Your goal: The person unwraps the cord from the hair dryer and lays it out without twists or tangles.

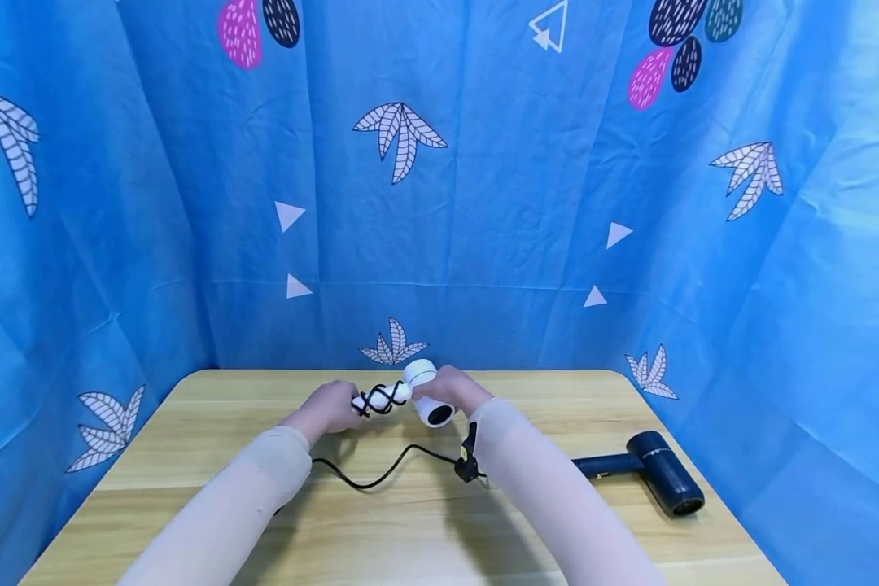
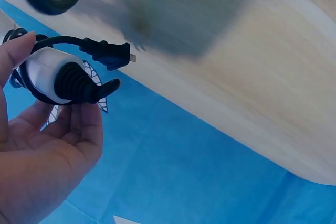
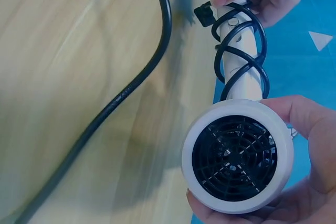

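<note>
A white hair dryer (image 1: 419,373) is held above the back of the table between both hands, its black power cord (image 3: 247,59) wound crosswise round the handle. My left hand (image 1: 335,407) grips the handle (image 2: 46,74) near its lower end, thumb on one side and fingers on the other. Beside that thumb, the plug (image 2: 107,53) sticks out with its prongs bare. My right hand (image 1: 454,389) holds the dryer's barrel, thumb and fingers round its sides. The round black grille (image 3: 234,158) faces the right wrist camera.
A black hair dryer (image 1: 665,474) lies at the right side of the wooden table (image 1: 381,537). A loose black cord (image 1: 366,486) curves across the table below the hands and passes under the right forearm. Blue patterned cloth (image 1: 439,228) hangs behind and at both sides.
</note>
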The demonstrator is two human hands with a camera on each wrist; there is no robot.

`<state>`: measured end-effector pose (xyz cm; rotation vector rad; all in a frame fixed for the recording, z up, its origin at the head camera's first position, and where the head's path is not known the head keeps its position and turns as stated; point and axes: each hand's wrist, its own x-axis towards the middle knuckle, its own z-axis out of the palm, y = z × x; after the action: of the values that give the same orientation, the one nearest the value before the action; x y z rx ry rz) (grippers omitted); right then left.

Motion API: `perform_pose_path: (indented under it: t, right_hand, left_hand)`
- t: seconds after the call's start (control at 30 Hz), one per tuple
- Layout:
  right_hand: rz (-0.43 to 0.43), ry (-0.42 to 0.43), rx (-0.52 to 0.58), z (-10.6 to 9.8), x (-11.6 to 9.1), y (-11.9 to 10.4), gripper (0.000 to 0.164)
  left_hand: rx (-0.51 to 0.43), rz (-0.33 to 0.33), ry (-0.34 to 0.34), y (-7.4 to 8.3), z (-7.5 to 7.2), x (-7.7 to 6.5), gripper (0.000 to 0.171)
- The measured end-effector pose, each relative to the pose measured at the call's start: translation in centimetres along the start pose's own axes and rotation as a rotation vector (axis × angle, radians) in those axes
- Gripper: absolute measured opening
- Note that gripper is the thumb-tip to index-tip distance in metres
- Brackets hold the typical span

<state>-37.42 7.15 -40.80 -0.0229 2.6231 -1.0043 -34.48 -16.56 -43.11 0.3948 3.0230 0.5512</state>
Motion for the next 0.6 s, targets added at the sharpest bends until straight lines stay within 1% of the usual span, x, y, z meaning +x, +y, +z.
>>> perform_pose_path:
  t: [0.1, 0.23, 0.4, 0.6]
  right_hand:
    - [0.006, 0.003, -0.009, -0.4, -0.1, 0.0, 0.043]
    - [-0.002, 0.026, -0.032, -1.0, -0.3, 0.1, 0.045]
    - [-0.015, 0.04, -0.026, -1.9, -0.7, 0.3, 0.045]
    - [-0.032, 0.058, -0.056, -2.8, -1.1, 0.8, 0.046]
  left_hand:
    - [-0.009, 0.017, 0.01, 0.1, -0.1, 0.0, 0.031]
    - [-0.028, 0.027, 0.02, 0.3, -0.1, 0.1, 0.029]
    - [-0.033, 0.059, 0.054, 0.7, 0.0, 0.2, 0.03]
    - [-0.066, 0.093, 0.094, 1.0, 0.0, 0.5, 0.023]
